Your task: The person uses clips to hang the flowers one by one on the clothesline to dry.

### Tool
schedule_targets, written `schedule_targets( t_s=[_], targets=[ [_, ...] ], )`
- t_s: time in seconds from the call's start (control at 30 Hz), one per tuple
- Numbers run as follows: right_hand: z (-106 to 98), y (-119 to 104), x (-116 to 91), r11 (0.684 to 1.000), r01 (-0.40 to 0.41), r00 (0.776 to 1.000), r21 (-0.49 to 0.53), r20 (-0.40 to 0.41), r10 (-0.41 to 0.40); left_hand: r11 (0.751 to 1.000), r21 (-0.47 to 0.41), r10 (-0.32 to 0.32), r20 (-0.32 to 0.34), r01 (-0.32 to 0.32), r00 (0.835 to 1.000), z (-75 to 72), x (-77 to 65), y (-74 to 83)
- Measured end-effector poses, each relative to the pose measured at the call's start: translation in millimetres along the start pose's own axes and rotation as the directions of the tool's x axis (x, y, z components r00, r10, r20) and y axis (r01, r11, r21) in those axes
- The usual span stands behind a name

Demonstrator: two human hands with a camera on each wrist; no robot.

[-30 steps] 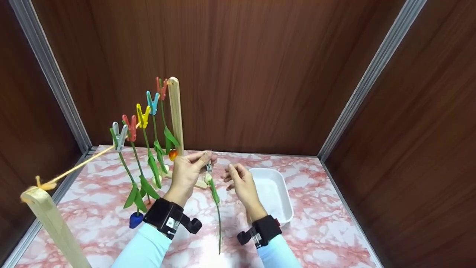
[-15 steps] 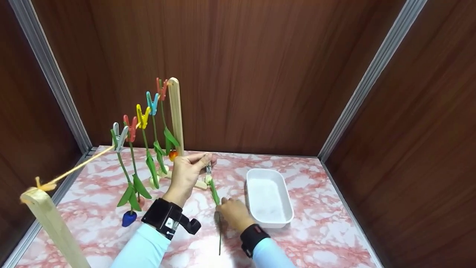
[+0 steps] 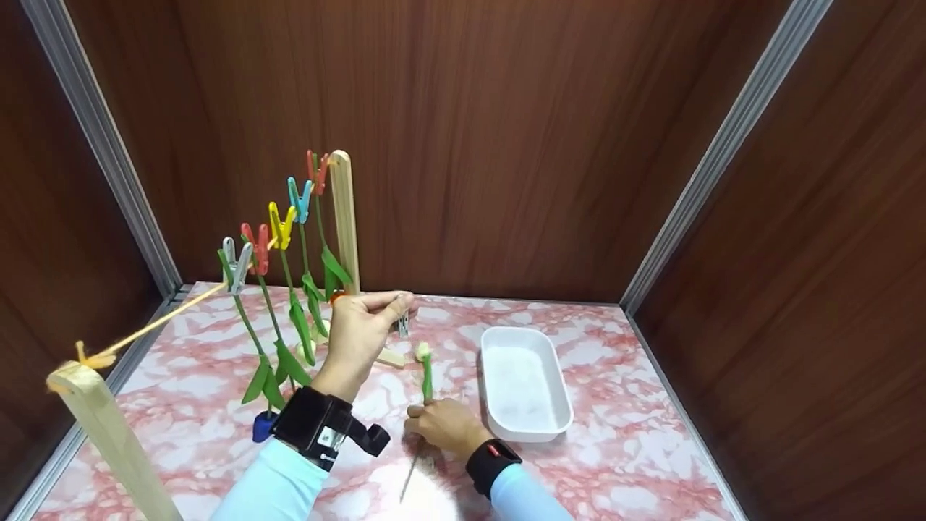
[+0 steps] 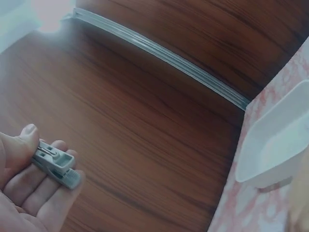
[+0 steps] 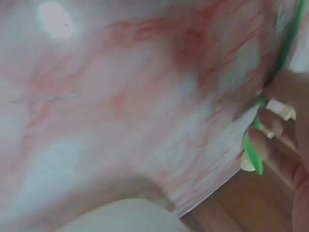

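Note:
A grey clothespin (image 3: 404, 325) is pinched between the thumb and fingers of my left hand (image 3: 356, 333), held above the table. The left wrist view shows the same clothespin (image 4: 55, 164) lying across the fingers, its jaws together. Lower down, my right hand (image 3: 448, 423) pinches the green stem of a pale tulip (image 3: 427, 376) close to the tabletop. The tulip's bloom points away from me and its bare stem end toward me. In the right wrist view the stem (image 5: 292, 38) passes by my fingertips, and a green leaf (image 5: 253, 154) shows beyond them.
At left, a yellow string (image 3: 163, 318) runs between two wooden posts (image 3: 345, 217). Several tulips hang bloom-down from it by coloured clothespins, including a yellow one (image 3: 282, 226). A white tray (image 3: 527, 383) stands right of my right hand. Brown panels enclose the marbled table (image 3: 615, 434).
My right hand has come down from the air near the left hand and taken hold of the tulip's stem. The tulip has shifted and turned slightly. The left hand keeps holding the clothespin.

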State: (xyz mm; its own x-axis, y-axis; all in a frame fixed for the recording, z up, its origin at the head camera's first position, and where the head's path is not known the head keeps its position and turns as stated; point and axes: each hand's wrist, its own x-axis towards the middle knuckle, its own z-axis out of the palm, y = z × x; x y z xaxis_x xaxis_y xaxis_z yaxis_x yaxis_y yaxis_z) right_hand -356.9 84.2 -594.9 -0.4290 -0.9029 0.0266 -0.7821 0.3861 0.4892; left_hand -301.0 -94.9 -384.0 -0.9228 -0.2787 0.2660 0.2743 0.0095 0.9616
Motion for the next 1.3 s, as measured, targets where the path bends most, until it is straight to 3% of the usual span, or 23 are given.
schedule_targets(
  t_s=[0.17,0.27,0.37,0.5,0.53,0.6,0.7,0.83,0.97,1.03,1.07,1.2,1.3],
  targets=[
    [-4.5,6.2,-0.5,0.980,-0.031,0.997,0.197,-0.058,0.043,0.997,0.056,0.057,-0.016,-0.056,0.998,-4.3,-0.8,21.1],
    [-22.0,14.4,4.5,0.923,-0.078,0.978,0.377,-0.152,0.145,0.993,0.086,0.088,-0.022,-0.086,0.996,-9.3,-2.4,40.5],
    [-51.1,24.7,11.4,0.817,-0.053,0.920,0.574,-0.290,0.263,0.986,0.128,0.113,-0.031,-0.109,0.993,-17.6,-4.9,63.8],
    [-99.1,33.3,23.2,0.686,0.069,0.805,0.725,-0.446,0.390,0.961,0.226,0.179,-0.076,-0.158,0.981,-35.4,-9.3,99.8],
    [-111.3,33.7,27.1,0.652,0.106,0.784,0.751,-0.466,0.410,0.950,0.262,0.199,-0.092,-0.169,0.976,-40.9,-11.0,109.4],
    [-134.3,31.7,35.8,0.589,0.167,0.761,0.791,-0.483,0.434,0.920,0.342,0.249,-0.128,-0.193,0.960,-52.7,-14.5,127.9],
    [-162.2,23.7,49.7,0.500,0.257,0.772,0.827,-0.487,0.408,0.871,0.452,0.309,-0.201,-0.192,0.929,-70.1,-19.7,150.9],
    [-185.6,9.9,64.2,0.455,0.340,0.803,0.823,-0.505,0.315,0.827,0.547,0.340,-0.306,-0.128,0.889,-87.6,-23.0,167.9],
    [-201.6,-3.4,76.1,0.467,0.388,0.790,0.795,-0.548,0.276,0.805,0.593,0.292,-0.359,-0.025,0.887,-98.0,-25.3,174.7],
    [-209.3,-10.7,82.4,0.467,0.397,0.787,0.790,-0.555,0.269,0.783,0.623,0.290,-0.375,0.007,0.881,-102.6,-27.8,175.7],
    [-213.3,-14.6,85.5,0.470,0.397,0.788,0.788,-0.555,0.265,0.770,0.638,0.300,-0.385,0.016,0.873,-104.8,-29.8,176.1],
    [-228.6,-28.9,97.2,0.431,0.381,0.817,0.818,-0.516,0.257,0.757,0.652,0.335,-0.443,0.042,0.832,-111.4,-39.4,180.2],
    [-238.1,-35.8,104.2,0.408,0.358,0.829,0.840,-0.487,0.275,0.776,0.628,0.324,-0.481,0.062,0.815,-112.9,-45.0,185.2]
  ],
)
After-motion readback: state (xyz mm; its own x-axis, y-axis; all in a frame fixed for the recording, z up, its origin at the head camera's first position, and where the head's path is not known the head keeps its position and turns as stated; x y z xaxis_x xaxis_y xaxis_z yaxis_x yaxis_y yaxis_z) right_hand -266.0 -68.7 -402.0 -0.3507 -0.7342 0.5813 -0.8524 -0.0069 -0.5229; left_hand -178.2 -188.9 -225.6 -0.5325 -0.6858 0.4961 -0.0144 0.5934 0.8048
